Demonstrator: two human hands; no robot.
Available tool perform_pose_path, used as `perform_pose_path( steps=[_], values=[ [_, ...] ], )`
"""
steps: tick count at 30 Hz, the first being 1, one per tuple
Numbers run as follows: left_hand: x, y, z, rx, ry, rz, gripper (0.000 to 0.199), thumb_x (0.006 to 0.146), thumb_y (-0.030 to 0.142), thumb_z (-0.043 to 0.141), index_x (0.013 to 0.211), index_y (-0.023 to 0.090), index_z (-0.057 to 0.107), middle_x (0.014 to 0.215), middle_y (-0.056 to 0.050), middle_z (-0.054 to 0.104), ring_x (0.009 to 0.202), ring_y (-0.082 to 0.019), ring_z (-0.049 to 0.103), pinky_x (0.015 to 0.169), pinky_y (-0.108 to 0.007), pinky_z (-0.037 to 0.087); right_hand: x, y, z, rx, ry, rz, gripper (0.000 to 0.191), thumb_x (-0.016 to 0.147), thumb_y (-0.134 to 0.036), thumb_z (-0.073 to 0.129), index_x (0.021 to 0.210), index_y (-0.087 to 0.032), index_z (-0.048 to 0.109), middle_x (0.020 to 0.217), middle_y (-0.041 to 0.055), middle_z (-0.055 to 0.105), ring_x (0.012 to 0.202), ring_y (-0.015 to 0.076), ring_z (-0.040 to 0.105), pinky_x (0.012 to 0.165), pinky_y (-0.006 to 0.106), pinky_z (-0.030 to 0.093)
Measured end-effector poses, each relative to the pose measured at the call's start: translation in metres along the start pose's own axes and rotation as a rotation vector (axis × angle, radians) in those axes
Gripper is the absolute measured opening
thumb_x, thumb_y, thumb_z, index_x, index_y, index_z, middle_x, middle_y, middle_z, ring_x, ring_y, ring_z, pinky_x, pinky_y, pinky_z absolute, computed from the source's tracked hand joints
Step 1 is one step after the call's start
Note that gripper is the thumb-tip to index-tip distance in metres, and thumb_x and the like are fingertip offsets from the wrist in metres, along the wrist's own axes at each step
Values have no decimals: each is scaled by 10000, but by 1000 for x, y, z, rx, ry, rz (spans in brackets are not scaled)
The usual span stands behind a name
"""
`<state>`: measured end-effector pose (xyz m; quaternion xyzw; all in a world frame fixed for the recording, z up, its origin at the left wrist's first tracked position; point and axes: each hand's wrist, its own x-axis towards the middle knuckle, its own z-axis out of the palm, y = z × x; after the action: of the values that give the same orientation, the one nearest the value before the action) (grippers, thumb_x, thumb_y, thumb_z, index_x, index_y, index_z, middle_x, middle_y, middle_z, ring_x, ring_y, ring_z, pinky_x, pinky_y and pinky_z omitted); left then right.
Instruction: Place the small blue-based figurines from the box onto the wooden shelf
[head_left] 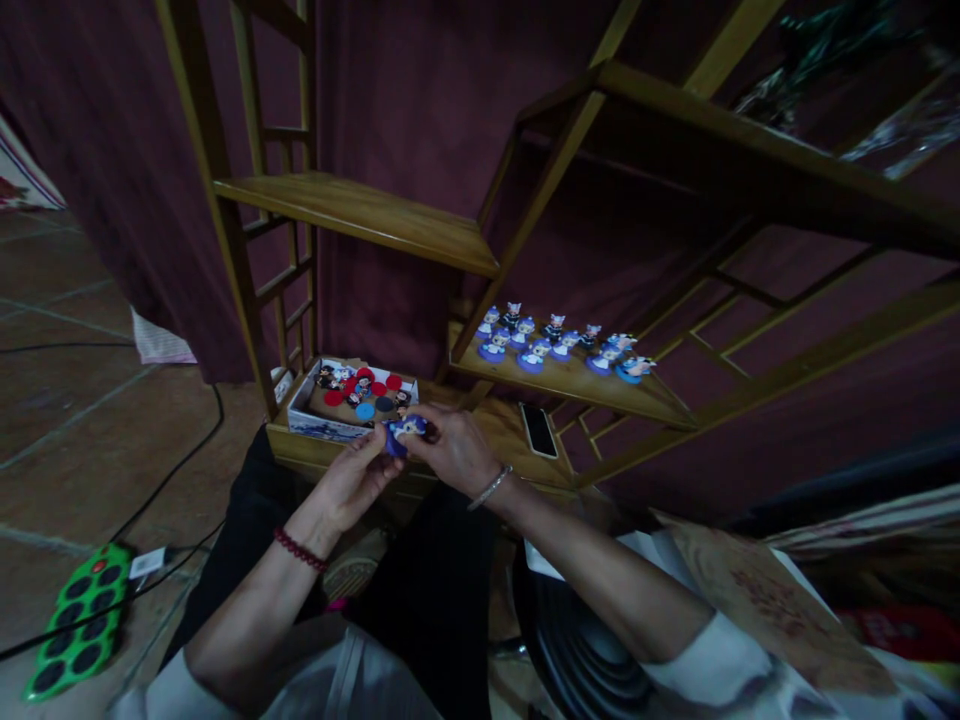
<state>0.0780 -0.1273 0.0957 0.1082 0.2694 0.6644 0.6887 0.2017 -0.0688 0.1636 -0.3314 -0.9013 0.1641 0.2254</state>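
Both of my hands meet around a small purple-and-white figurine (407, 426) with a purple base, just in front of an open box. My left hand (358, 478) grips it at the base side, its fingers closed. From the right, my right hand (457, 450) pinches the figurine's upper part. The white-walled box (322, 428) holds several small figures and red, blue and dark round discs (364, 410). On the raised shelf to the right stand several figurines (535, 353), most on purple or blue bases.
A phone (539, 430) lies on the lower shelf at the right. Wooden shelf boards (360, 215) and posts surround the work area. A green power strip (82, 620) with black cables is on the floor at left. A black ribbed round object (585, 640) stands at lower right.
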Motion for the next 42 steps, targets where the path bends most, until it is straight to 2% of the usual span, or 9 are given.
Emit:
perform_pose_path(
  steps=[3, 7, 10, 13, 20, 23, 32, 38, 42],
  values=[
    [0, -1, -1, -9, -13, -25, 174, 741, 269, 601, 768, 98, 615, 715, -50, 618, 582, -80, 564, 471, -143, 450, 0, 3, -2, -18, -13, -106, 224, 787, -274, 533, 985, -195, 602, 912, 34, 631, 797, 134, 583, 706, 230, 429],
    [-2, -3, 0, -28, -22, -63, 185, 749, 276, 593, 810, 102, 605, 738, -55, 606, 618, -90, 570, 481, -141, 446, 1, 11, -8, -49, -75, -267, 239, 807, -283, 516, 1017, -188, 580, 923, 46, 618, 832, 138, 570, 726, 238, 427],
    [-3, -6, 2, -37, -33, -90, 196, 767, 288, 570, 806, 99, 601, 729, -61, 603, 588, -79, 554, 470, -137, 435, 1, 13, -13, -64, -103, -321, 244, 808, -282, 516, 1024, -187, 574, 916, 45, 619, 826, 136, 566, 728, 236, 424],
    [-4, -8, 3, -34, -48, -78, 206, 767, 293, 568, 805, 95, 606, 724, -63, 607, 579, -74, 548, 494, -145, 445, 1, 11, -15, -83, -94, -288, 231, 799, -282, 524, 1005, -196, 585, 897, 38, 619, 799, 130, 565, 708, 229, 419],
    [-3, -9, 2, 41, -4, 0, 158, 705, 250, 637, 749, 100, 619, 724, -45, 626, 653, -107, 592, 587, -191, 497, -5, 8, -7, 6, -43, -18, 179, 756, -279, 564, 917, -223, 618, 836, 6, 641, 727, 122, 579, 651, 217, 418],
    [-2, -9, 0, 79, -27, 18, 145, 692, 235, 650, 754, 107, 623, 728, -40, 632, 650, -105, 591, 586, -197, 500, -7, 9, -3, 23, -52, 31, 167, 756, -281, 563, 908, -234, 614, 826, -6, 644, 712, 120, 580, 638, 214, 416],
    [-1, -8, 6, -30, -8, -30, 180, 723, 274, 620, 770, 101, 614, 717, -42, 616, 616, -87, 572, 487, -138, 453, 0, 8, -11, 35, -40, -191, 182, 765, -221, 559, 941, -191, 590, 894, 25, 602, 813, 125, 555, 724, 230, 413],
    [0, -5, 12, -71, 35, -14, 134, 735, 235, 610, 722, 102, 607, 680, -24, 596, 589, -76, 555, 527, -164, 480, 5, 5, -19, 50, -63, -227, 185, 777, -187, 538, 959, -195, 567, 924, 22, 601, 868, 131, 550, 779, 249, 414],
    [1, -3, 15, -81, 60, -14, 122, 762, 217, 580, 738, 100, 610, 677, -31, 595, 600, -79, 559, 544, -167, 484, 4, 4, -24, 81, -64, -261, 294, 786, -178, 520, 1078, -211, 511, 1054, 33, 582, 988, 143, 526, 866, 287, 399]
  ],
)
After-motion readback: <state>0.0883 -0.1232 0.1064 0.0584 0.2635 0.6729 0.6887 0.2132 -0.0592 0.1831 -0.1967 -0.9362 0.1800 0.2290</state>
